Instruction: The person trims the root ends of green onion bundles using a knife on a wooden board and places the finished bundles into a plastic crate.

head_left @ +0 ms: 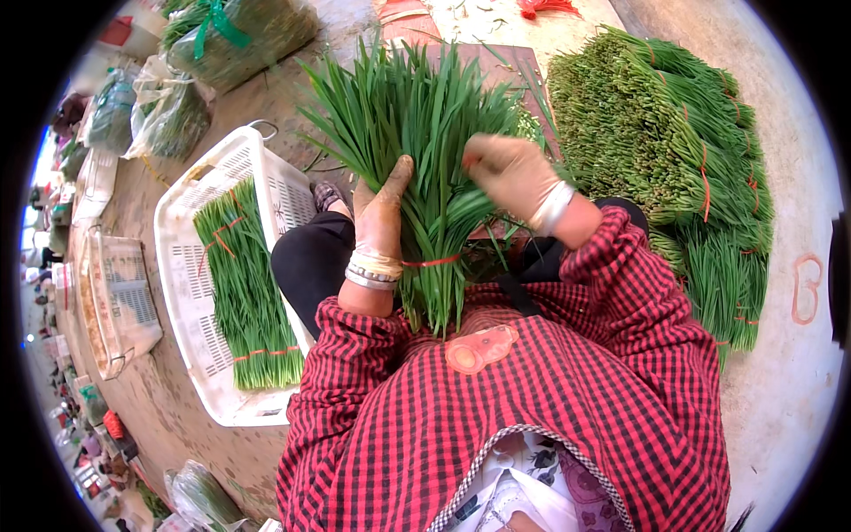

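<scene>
A bunch of garlic chives [434, 199] stands fanned out in front of me, its flat green leaves spread at the far end. A red band [432, 262] circles it low down, near my lap. My left hand [379, 217], in a thin pale glove, is closed round the bunch's left side with the thumb laid over the leaves. At the right edge of the bunch my right hand [514, 177], also gloved, has its fingers curled and slightly blurred. Something small and red shows at its fingertips; what it grips, if anything, I cannot make out.
On my left a white plastic crate [186, 355] holds banded chives [244, 301]. Tall stacked bundles [656, 133] rise on the right. A low board [523, 62] lies ahead under loose leaves. Bagged greens [257, 40] and another crate [124, 293] stand farther left.
</scene>
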Demonstrator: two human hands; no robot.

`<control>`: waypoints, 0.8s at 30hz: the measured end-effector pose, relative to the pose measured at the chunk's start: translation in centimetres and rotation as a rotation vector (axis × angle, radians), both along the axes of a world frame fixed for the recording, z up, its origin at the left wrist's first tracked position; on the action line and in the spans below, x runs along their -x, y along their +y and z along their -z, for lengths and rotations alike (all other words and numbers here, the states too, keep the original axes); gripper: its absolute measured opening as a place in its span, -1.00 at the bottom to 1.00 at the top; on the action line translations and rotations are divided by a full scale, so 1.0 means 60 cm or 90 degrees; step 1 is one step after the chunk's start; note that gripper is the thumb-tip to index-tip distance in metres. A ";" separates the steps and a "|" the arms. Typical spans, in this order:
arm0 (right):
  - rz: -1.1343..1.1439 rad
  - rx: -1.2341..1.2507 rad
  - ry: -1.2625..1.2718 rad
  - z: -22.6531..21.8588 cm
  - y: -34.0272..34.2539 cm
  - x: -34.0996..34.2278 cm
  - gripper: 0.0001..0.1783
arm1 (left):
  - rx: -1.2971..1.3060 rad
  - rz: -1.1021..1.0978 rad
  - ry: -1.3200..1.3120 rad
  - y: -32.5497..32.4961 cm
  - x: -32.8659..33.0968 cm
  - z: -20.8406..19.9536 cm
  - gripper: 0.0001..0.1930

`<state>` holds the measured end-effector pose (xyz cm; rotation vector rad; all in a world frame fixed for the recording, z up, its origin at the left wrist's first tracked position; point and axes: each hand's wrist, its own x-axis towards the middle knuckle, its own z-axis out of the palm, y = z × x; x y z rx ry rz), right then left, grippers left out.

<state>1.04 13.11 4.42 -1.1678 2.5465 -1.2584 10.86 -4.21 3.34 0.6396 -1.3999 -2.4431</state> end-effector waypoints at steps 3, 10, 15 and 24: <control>0.202 -0.044 -0.065 0.032 0.058 0.072 -0.84 | -0.017 -0.005 0.021 0.000 0.000 0.003 -0.59; 0.265 0.030 0.423 -0.093 0.097 0.133 -0.49 | 0.051 -0.015 0.024 0.005 0.005 0.013 -0.65; -0.078 0.022 0.486 -0.141 -0.028 -0.009 -0.88 | 0.019 0.005 0.086 0.015 0.012 0.014 -0.66; -0.093 -0.065 0.305 -0.059 0.008 -0.054 -0.81 | -0.089 -0.066 0.016 0.002 -0.015 -0.031 -0.62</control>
